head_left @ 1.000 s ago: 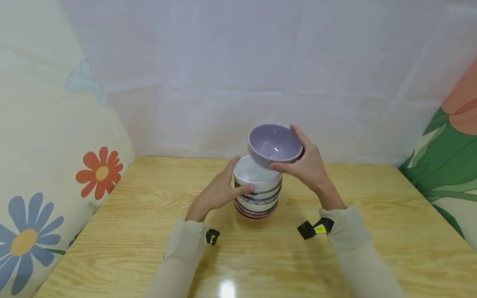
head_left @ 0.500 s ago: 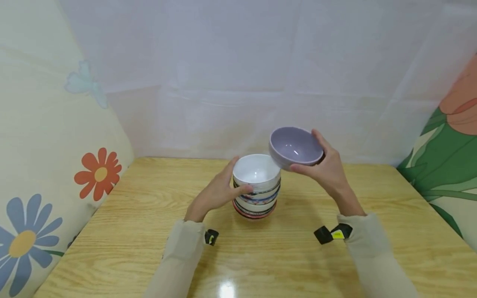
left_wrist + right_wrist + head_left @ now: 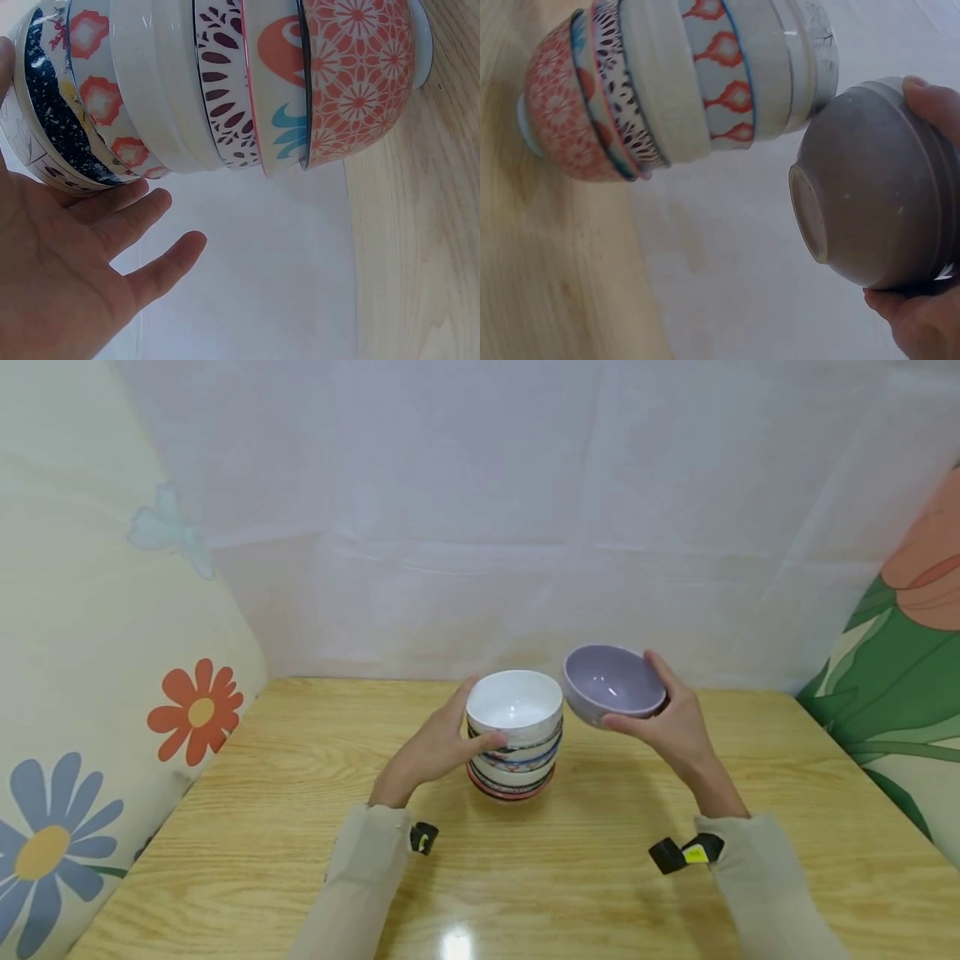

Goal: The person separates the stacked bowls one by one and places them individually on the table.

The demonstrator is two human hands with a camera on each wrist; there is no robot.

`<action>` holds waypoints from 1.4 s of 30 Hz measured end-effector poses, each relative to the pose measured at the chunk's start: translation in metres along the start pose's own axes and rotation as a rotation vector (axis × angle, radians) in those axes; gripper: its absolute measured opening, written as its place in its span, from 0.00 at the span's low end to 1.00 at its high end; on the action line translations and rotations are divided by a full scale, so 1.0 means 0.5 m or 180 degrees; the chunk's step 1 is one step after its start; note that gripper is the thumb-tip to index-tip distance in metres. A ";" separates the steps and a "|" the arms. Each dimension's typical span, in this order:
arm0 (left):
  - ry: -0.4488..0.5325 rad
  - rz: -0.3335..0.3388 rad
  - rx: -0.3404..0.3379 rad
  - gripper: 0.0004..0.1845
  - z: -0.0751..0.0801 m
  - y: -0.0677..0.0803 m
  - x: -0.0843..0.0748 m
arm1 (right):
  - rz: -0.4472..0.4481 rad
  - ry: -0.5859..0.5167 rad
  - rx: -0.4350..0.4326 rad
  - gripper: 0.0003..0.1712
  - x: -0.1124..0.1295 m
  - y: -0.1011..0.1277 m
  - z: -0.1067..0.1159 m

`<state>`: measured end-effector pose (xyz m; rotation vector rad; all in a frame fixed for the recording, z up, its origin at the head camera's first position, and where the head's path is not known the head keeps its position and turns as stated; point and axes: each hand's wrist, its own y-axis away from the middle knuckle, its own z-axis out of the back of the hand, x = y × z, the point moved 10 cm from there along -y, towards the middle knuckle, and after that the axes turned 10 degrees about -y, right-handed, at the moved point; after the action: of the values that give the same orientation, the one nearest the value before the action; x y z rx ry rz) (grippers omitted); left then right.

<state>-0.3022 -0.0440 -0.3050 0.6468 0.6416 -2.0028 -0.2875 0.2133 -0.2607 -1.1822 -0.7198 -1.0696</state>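
While gripping lilac bowl (image 3: 612,682) and steadying bowl stack (image 3: 514,735): both hands, wooden table (image 3: 285,827) beneath.

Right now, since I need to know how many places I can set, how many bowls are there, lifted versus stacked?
Lilac bowl held in the right hand: 1
Stacked bowls on the table, beside the left hand: 7, as far as the wrist views part the rims
Total: 8

Left hand (image 3: 67,277) touches stacked bowls (image 3: 225,82) (fingers straight)
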 end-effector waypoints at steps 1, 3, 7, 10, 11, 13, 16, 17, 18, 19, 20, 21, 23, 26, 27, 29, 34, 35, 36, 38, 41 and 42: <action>-0.0010 0.0008 0.0000 0.57 0.000 0.000 0.001 | -0.0007 0.0021 -0.0003 0.60 -0.006 0.003 0.001; -0.0018 0.0011 -0.0005 0.57 0.001 0.000 0.002 | -0.0045 0.0051 -0.0007 0.60 -0.021 0.008 0.004; -0.0031 0.0001 -0.0008 0.58 0.002 0.001 0.001 | -0.0168 0.0104 0.0020 0.60 -0.054 0.021 0.008; -0.0025 -0.0002 -0.0005 0.58 0.002 0.001 0.000 | -0.0231 0.0106 0.0034 0.60 -0.075 0.030 0.010; -0.0027 -0.0008 -0.0005 0.59 0.002 0.002 -0.001 | -0.0243 0.0109 0.0034 0.60 -0.080 0.033 0.011; -0.0024 0.0002 -0.0004 0.60 0.001 0.002 0.000 | -0.0257 0.0146 0.0027 0.61 -0.091 0.038 0.012; -0.0028 -0.0008 -0.0006 0.61 0.001 0.003 -0.002 | -0.0274 0.0198 0.0032 0.61 -0.105 0.044 0.012; -0.0028 -0.0009 -0.0007 0.62 0.001 0.004 -0.002 | -0.0277 0.0210 0.0041 0.61 -0.109 0.046 0.011; -0.0034 0.0003 -0.0004 0.62 0.001 0.004 -0.002 | -0.0277 0.0222 0.0045 0.61 -0.114 0.048 0.011; -0.0034 0.0005 -0.0002 0.62 0.001 0.005 -0.001 | -0.0277 0.0236 0.0049 0.62 -0.118 0.050 0.010; -0.0034 0.0000 -0.0003 0.62 0.001 0.005 -0.002 | -0.0274 0.0243 0.0051 0.62 -0.122 0.052 0.010; -0.0034 0.0007 -0.0002 0.62 0.000 0.006 -0.001 | -0.0277 0.0249 0.0056 0.62 -0.126 0.054 0.009; -0.0023 0.0025 0.0008 0.61 -0.001 0.006 0.000 | -0.0300 0.0255 0.0057 0.62 -0.135 0.058 0.008; -0.0009 0.0019 0.0003 0.59 -0.001 0.006 0.000 | -0.0356 0.0214 0.0044 0.62 -0.151 0.064 0.007; -0.0010 0.0026 0.0003 0.59 -0.001 0.006 0.000 | -0.0376 0.0202 0.0037 0.62 -0.156 0.066 0.006; -0.0007 0.0008 -0.0002 0.58 -0.001 0.005 -0.001 | -0.0404 0.0200 0.0028 0.62 -0.165 0.069 0.005; -0.0014 0.0010 0.0009 0.61 -0.001 0.005 -0.001 | -0.0415 0.0265 0.0114 0.61 -0.184 0.075 -0.003; -0.0012 0.0002 0.0008 0.62 -0.001 0.005 -0.002 | -0.0409 0.0270 0.0141 0.61 -0.189 0.076 -0.006; -0.0011 0.0006 0.0011 0.62 -0.001 0.005 -0.002 | -0.0411 0.0274 0.0173 0.61 -0.193 0.077 -0.008; -0.0003 0.0008 0.0012 0.63 -0.001 0.005 -0.002 | -0.0406 0.0263 0.0224 0.61 -0.202 0.080 -0.014; -0.0002 0.0025 0.0021 0.62 -0.002 0.005 0.000 | -0.0379 0.0261 0.0261 0.61 -0.213 0.083 -0.020; -0.0003 0.0039 0.0028 0.62 -0.003 0.005 0.001 | -0.0370 0.0256 0.0270 0.61 -0.216 0.084 -0.021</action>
<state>-0.2999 -0.0445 -0.3068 0.6535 0.6272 -1.9954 -0.2882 0.2336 -0.3753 -1.0293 -0.7711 -1.1652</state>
